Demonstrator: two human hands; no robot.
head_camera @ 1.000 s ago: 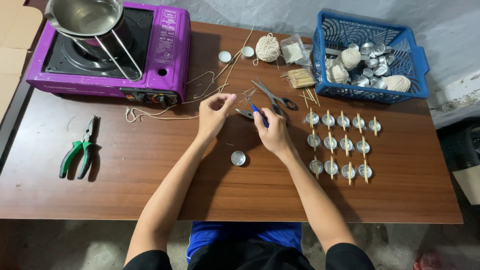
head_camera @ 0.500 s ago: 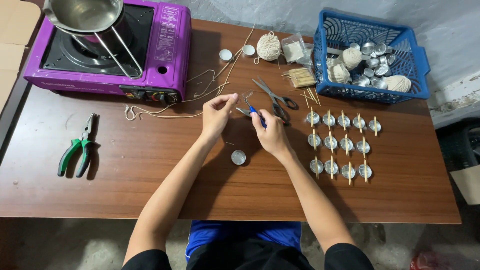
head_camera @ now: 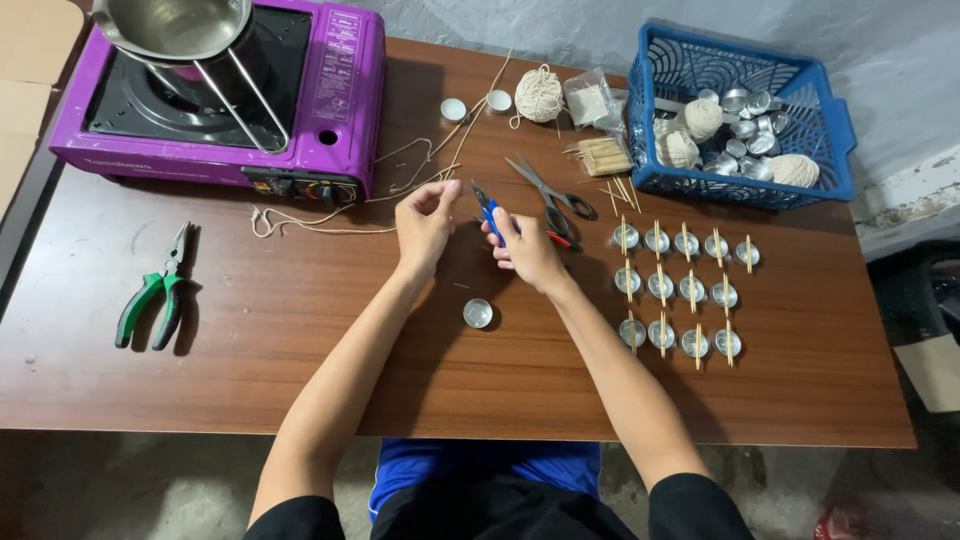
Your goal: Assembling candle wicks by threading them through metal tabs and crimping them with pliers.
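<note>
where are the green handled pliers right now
In the head view, the green-handled pliers lie on the wooden table at its left side, below the purple stove and well left of the left hand.

- Blue-handled pliers [head_camera: 490,215]: small, held in the right hand [head_camera: 528,250], tip pointing up and away.
- String [head_camera: 420,160]: thin, pale, pinched at the left hand [head_camera: 425,220], trailing across the table.
- Small metal cup [head_camera: 478,313]: round, upright, below both hands.

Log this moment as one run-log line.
left hand: pinching string | right hand: holding blue-handled snips | metal cup: on table between forearms
</note>
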